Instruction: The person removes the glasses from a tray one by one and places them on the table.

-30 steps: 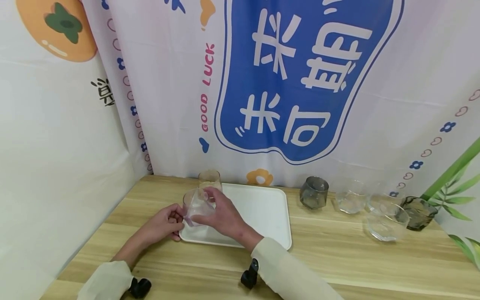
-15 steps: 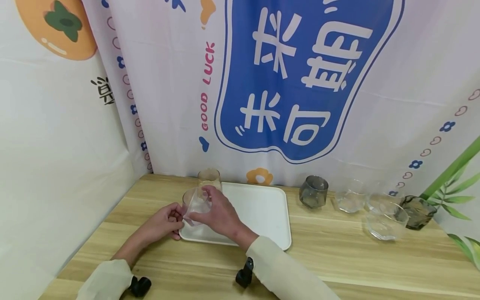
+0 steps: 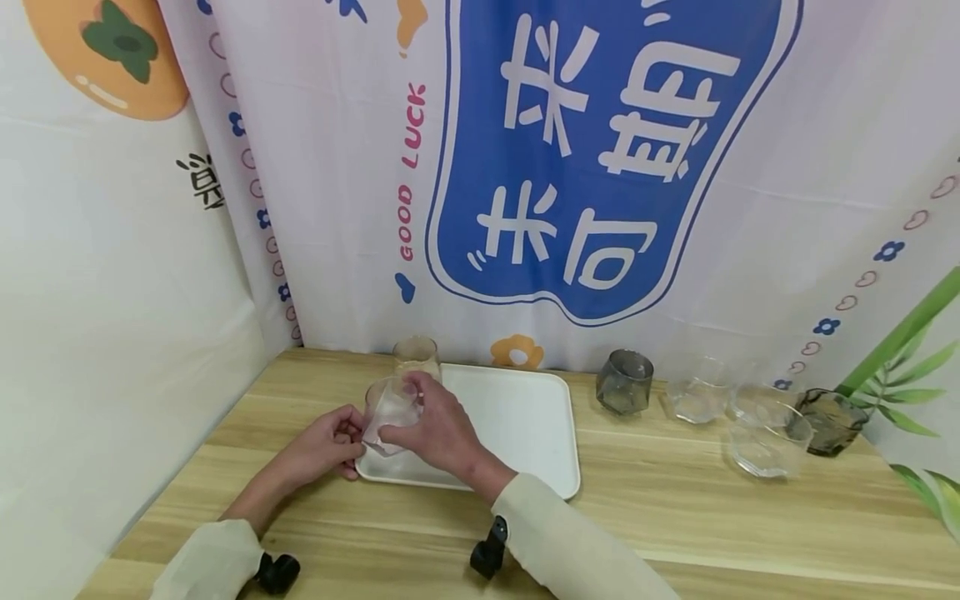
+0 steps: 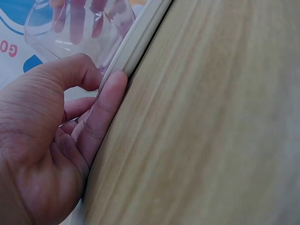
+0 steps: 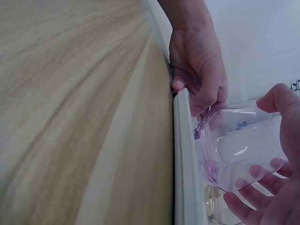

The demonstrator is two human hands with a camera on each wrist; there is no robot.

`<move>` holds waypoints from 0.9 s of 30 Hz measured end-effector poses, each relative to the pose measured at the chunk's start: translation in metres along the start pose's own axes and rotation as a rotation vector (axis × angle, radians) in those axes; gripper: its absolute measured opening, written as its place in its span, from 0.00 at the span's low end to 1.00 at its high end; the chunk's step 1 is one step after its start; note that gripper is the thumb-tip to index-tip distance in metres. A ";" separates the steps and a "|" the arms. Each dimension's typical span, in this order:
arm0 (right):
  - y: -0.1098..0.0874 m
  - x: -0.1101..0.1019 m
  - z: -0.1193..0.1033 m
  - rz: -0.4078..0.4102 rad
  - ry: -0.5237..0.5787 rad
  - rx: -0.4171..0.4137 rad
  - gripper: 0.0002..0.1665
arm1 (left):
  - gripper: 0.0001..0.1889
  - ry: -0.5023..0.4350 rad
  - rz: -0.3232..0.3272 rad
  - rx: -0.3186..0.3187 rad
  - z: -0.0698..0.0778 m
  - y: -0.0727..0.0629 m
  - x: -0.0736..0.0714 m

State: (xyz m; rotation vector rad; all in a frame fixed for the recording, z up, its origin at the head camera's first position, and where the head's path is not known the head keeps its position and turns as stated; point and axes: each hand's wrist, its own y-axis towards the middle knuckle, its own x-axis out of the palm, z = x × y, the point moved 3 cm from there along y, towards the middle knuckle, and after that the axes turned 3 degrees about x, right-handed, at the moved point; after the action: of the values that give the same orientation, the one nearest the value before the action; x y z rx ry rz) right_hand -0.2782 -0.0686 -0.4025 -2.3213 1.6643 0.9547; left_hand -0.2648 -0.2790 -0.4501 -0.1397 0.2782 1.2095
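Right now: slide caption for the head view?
Right hand grips a pink-tinted faceted glass tumbler; left hand holds a white rectangular tray at its near-left corner.

Head cam's bright and fairly even on my end. Both wrist feeds look dimmer and kinda soft, grain on the desk smeary, small glints on the pinkish glass.

The held glass is clear pinkish-purple, the tray plain white, the table streaked yellow-brown, the sleeves cream.

High head view, two close — shared tray
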 end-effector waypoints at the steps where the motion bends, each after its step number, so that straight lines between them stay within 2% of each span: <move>1: -0.001 -0.001 -0.001 0.000 0.002 0.002 0.45 | 0.14 -0.001 0.000 0.000 0.000 -0.001 0.000; 15: -0.008 -0.030 -0.010 0.005 -0.014 0.014 0.44 | 0.15 0.001 -0.008 0.002 0.001 0.000 -0.001; 27: -0.028 -0.068 0.005 0.033 -0.018 0.055 0.44 | 0.15 -0.002 -0.007 -0.014 0.001 0.001 0.001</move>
State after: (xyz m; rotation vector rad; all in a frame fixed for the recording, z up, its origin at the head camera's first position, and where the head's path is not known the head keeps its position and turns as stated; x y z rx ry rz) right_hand -0.2687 -0.0009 -0.3752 -2.2502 1.7050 0.9210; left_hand -0.2652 -0.2779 -0.4494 -0.1514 0.2679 1.2049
